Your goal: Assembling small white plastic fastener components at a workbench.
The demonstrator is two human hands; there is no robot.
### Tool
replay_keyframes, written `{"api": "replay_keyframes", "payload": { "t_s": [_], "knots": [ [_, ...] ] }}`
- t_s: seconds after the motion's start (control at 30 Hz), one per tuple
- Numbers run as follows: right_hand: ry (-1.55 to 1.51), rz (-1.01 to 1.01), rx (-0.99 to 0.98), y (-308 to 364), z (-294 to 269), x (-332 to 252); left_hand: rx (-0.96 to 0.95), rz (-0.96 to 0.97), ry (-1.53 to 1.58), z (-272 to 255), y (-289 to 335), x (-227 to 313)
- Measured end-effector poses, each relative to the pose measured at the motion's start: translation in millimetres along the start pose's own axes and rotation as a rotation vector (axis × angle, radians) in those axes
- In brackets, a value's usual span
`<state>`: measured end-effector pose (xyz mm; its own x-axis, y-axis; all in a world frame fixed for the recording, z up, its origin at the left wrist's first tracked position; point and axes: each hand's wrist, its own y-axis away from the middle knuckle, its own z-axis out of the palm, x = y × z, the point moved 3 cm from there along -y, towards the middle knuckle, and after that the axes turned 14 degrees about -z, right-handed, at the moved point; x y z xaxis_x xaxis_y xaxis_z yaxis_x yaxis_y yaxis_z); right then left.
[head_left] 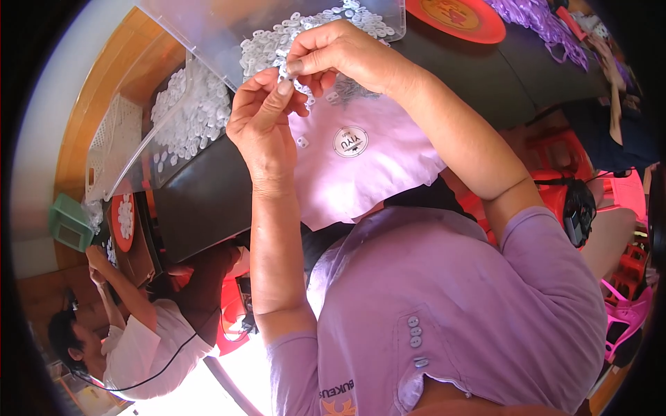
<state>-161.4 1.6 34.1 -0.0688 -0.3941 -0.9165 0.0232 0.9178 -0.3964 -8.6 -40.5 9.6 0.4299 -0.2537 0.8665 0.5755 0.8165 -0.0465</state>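
Observation:
Both my hands meet above a pink cloth [374, 170] with a round white label. My left hand [260, 121] is closed, thumb and fingers pinching a small white plastic piece [283, 71] with holes in it. From the upper right my right hand [343, 55] reaches in, its thumb and forefinger closed on the same spot. More white pieces hang or lie just under the fingers; whether they are joined is unclear. One loose white piece [302, 142] rests on the cloth. Beside my hands lies a heap of thin grey metal bits [354, 90].
A clear plastic bin [201, 54] of white pieces stands beyond my hands; another pile [191, 114] sits in a clear container at left. Far right are a red plate [479, 28] and purple ribbons [544, 31]. A co-worker [152, 340] sits at left near a green basket [69, 225].

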Motion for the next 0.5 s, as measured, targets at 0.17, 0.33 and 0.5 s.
{"api": "replay_keyframes", "payload": {
  "t_s": [0.17,0.33,0.5],
  "knots": [
    [0.017,0.028,-0.097,1,2,-7,-0.046,0.066,-0.057,5,3,1],
    [-0.066,0.086,-0.174,3,3,-9,-0.014,0.151,-0.212,9,6,1],
    [-0.085,0.098,-0.207,5,5,-9,-0.019,0.189,-0.210,5,8,1]
  ]
}}
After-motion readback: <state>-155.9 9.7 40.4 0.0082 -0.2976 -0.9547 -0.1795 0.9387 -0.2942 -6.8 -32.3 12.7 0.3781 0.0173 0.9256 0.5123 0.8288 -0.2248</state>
